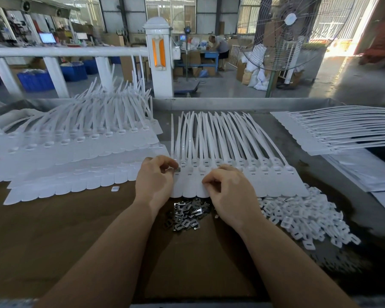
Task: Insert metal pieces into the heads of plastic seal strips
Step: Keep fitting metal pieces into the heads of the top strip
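Head view: left hand (pixel 156 176) pinches a metal piece (pixel 177 170) at a strip head (pixel 183 163); right hand (pixel 226 187) pins the strips (pixel 218 172), fingers curled; a tilted piece could jam.

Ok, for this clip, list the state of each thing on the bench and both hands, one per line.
left hand: pinching a metal piece at a strip head
right hand: fingers curled, resting on the middle row's tags
middle row of seal strips: fanned flat, heads near
metal pieces pile: loose heap
white plastic caps pile: loose heap
left stacks of strips: overlapped rows
right batch of strips: lying sideways
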Action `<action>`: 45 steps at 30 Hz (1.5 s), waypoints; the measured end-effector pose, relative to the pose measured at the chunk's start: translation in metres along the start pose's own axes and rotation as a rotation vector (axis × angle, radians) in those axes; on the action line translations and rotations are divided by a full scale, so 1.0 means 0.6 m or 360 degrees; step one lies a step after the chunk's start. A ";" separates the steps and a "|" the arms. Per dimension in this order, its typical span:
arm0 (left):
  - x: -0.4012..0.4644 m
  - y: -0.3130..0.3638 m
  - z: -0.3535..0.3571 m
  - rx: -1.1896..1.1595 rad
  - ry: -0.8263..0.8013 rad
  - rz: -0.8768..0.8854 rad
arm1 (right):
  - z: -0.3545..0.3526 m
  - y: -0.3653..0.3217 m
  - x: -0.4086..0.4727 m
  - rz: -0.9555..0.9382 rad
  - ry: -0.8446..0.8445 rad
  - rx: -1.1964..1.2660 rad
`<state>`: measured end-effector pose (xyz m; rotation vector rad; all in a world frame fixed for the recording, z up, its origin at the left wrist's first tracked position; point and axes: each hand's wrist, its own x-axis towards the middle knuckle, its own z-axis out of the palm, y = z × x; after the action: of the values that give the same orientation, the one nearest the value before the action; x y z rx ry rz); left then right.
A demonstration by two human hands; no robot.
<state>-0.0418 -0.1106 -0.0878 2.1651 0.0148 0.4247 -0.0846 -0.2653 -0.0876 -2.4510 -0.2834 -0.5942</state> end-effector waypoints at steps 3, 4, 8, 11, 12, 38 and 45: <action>0.000 0.002 0.000 0.0022 -0.0012 0.0013 | -0.001 0.000 0.000 0.0004 -0.0003 0.0000; 0.000 0.002 0.000 0.0027 -0.0009 0.0011 | -0.001 0.000 0.000 0.0006 -0.0003 0.0002; 0.001 0.001 0.001 0.0054 0.0016 0.0007 | -0.001 0.000 0.000 0.0010 -0.0008 0.0010; 0.000 0.001 0.003 0.0039 0.0035 0.0008 | -0.001 0.000 0.000 0.0013 -0.0012 0.0010; 0.000 0.001 0.003 0.0029 0.0045 -0.0005 | -0.001 0.000 0.000 0.0013 -0.0011 0.0014; -0.008 0.010 -0.002 0.0079 -0.0051 -0.0007 | -0.011 -0.017 -0.005 -0.0325 -0.0554 0.0076; -0.008 0.006 -0.001 0.0071 -0.0053 -0.0002 | -0.009 -0.015 -0.004 -0.0312 -0.0591 0.0097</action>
<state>-0.0467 -0.1132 -0.0863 2.2154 0.0075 0.3909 -0.0916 -0.2617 -0.0802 -2.4790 -0.6859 -0.1991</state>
